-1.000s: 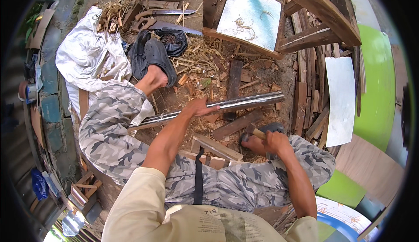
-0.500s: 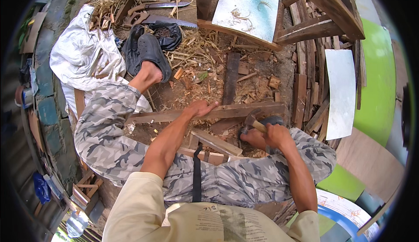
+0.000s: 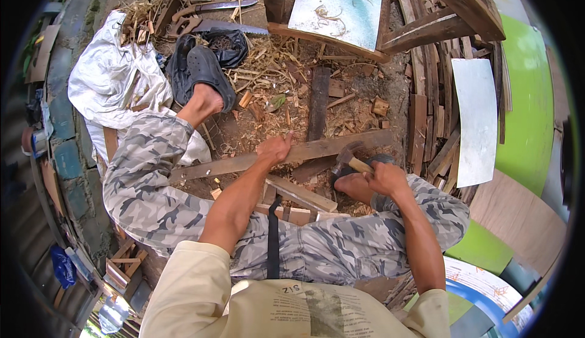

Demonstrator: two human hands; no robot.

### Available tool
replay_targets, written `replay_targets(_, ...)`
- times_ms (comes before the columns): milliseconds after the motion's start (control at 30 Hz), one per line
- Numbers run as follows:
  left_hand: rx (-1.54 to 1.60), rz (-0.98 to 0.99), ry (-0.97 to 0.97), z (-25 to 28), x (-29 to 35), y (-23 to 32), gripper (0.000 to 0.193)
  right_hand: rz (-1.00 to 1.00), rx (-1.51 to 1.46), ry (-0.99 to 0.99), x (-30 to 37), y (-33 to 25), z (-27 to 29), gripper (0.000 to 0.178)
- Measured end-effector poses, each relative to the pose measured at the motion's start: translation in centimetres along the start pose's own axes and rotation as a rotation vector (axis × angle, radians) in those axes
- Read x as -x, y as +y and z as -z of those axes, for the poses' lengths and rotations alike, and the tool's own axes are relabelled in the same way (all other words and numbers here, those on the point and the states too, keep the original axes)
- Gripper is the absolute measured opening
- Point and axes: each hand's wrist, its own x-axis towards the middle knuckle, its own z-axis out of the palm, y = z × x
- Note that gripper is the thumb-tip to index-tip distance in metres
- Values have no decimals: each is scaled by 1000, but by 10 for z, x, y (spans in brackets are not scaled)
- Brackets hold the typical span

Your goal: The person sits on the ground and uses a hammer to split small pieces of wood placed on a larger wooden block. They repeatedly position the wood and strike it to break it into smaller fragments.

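Observation:
My left hand (image 3: pixel 275 149) is closed over a long wooden plank (image 3: pixel 329 147), gripping it near its middle, thumb pointing away from me. The plank lies crosswise between my legs, its right end farther off than its left. In my right hand (image 3: pixel 386 178) is a hammer (image 3: pixel 363 166), held by its light wooden handle. The hammer's dark metal head (image 3: pixel 345 157) hangs close to the plank's near edge, above my right foot; whether they touch I cannot tell. A shorter wood piece (image 3: pixel 301 193) lies nearer to me, and a dark board (image 3: pixel 318 103) runs away beyond the plank.
Wood shavings and chips cover the ground. Two handsaws (image 3: pixel 225 27) lie at the far left by a black plastic bag (image 3: pixel 228 48) and a white sack (image 3: pixel 116 76). A wooden chair (image 3: pixel 329 39) stands ahead. Stacked timber (image 3: pixel 432 88) and a pale sheet (image 3: pixel 474 121) are at right.
My left fingers, stretched along the plank before, have closed on it. The plank has turned slightly, its right end away from me. My right hand still holds the hammer in nearly the same place.

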Motion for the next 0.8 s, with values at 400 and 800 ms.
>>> replay_targets(400, -40, 151, -1, 30, 25, -6, 89, -3, -113, -12, -22, -36, -8, 41)
replay_targets(800, -178, -38, -93, 30, 32, 53, 102, -148, -110, 72, -16, -11, -11, 39)
